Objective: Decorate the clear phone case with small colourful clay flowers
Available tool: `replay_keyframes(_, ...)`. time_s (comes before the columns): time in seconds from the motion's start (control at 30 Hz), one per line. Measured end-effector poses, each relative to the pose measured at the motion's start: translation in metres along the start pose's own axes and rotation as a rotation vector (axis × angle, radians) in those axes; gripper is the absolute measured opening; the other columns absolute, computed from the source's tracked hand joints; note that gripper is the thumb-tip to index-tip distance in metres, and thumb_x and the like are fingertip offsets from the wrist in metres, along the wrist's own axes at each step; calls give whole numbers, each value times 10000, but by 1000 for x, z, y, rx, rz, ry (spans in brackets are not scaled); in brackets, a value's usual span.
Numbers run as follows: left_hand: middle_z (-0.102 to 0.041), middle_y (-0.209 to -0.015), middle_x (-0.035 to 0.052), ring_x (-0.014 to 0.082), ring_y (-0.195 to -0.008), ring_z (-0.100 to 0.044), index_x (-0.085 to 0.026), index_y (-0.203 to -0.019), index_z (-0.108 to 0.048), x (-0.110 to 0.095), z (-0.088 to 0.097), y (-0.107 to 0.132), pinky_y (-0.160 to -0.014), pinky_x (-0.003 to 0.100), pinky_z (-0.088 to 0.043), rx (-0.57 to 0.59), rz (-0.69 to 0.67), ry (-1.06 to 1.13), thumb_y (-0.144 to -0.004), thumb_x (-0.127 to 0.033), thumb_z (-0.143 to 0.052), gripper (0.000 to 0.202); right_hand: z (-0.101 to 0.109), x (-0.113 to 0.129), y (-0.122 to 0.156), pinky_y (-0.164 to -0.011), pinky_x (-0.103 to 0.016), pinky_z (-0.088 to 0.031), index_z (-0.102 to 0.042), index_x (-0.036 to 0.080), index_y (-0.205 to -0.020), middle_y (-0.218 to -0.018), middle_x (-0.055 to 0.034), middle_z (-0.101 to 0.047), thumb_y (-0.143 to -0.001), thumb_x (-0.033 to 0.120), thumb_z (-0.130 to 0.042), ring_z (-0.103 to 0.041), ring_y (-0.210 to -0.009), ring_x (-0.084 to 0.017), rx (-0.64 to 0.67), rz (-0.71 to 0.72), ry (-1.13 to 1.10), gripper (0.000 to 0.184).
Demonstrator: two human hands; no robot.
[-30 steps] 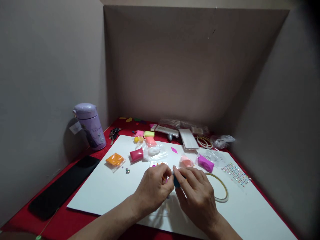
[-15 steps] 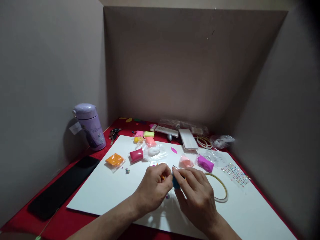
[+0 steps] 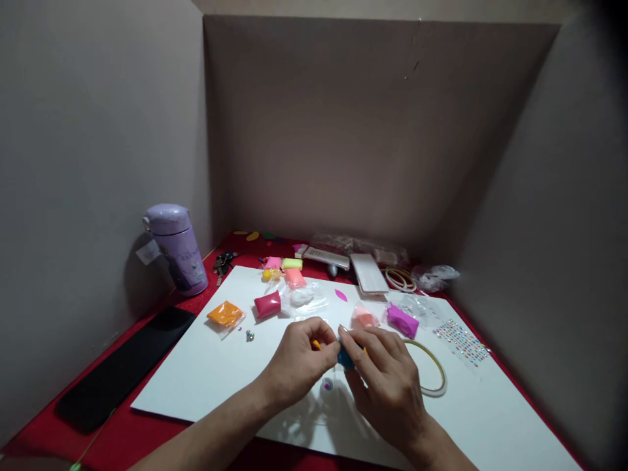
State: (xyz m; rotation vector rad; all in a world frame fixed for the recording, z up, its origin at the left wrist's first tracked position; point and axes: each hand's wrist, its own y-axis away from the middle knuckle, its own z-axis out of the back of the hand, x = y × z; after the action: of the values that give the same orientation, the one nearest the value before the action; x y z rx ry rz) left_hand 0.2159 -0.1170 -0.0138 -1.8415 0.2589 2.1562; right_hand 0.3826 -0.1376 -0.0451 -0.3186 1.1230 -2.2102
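Blue piece (image 3: pixel 346 356), soft-looking and largely hidden by fingers, held between the two hands above the near-middle part of the white board (image 3: pixel 196 373). Right hand (image 3: pixel 385 376): fingers closed around the piece from the right, thumb below. Left hand (image 3: pixel 301 360): thumb and forefinger pressed together at the left edge of the piece; whether anything small lies between them cannot be told. An orange bit (image 3: pixel 316 344) shows within the curl of the left fingers, but whether held or lying behind is unclear.

Compared with a second ago, the left hand has shifted slightly, and a small round piece (image 3: pixel 327 384) beneath the hands now shows more plainly. The blue piece remains between the fingertips, which suggests that fine handling of it is continuing and that it has not been set down.

Farther out on the board: at right, a pale pink packet (image 3: pixel 364 316), a magenta packet (image 3: pixel 403 321), a roll of tape (image 3: pixel 444 379) partly behind the right hand, and a sheet of gems (image 3: pixel 462 342); at left, a crimson packet (image 3: pixel 267 305), an orange packet (image 3: pixel 226 314) and loose gems (image 3: pixel 250 336). Outermost, on red cloth (image 3: pixel 147 432): a black slab (image 3: pixel 125 368), keys (image 3: pixel 224 263) and an upright purple bottle (image 3: pixel 177 255).
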Motion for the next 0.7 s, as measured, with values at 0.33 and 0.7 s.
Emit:
replay_keyframes(0.33,-460,-603,-33,97,-567,-384,-161,-631,-494,1,1,1,-524,233,-308,-1,-45,-55,-762,-249,-562,172,-2,0,2,-757,-436,-455,-585,93,-1198,-984,-133,-674,-810,49,-570,-564,-921,-279,-10,6,-18,391)
replay_keyframes(0.7,-508,-650,-15,105,-593,-435,-149,-684,-530,-1,1,-1,-543,234,-347,15,-29,42,-762,-288,-605,176,-1,-2,2,-771,-454,-456,-596,86,-1184,-997,-140,-670,-806,48,-573,-550,-941,-290,-24,6,1,381)
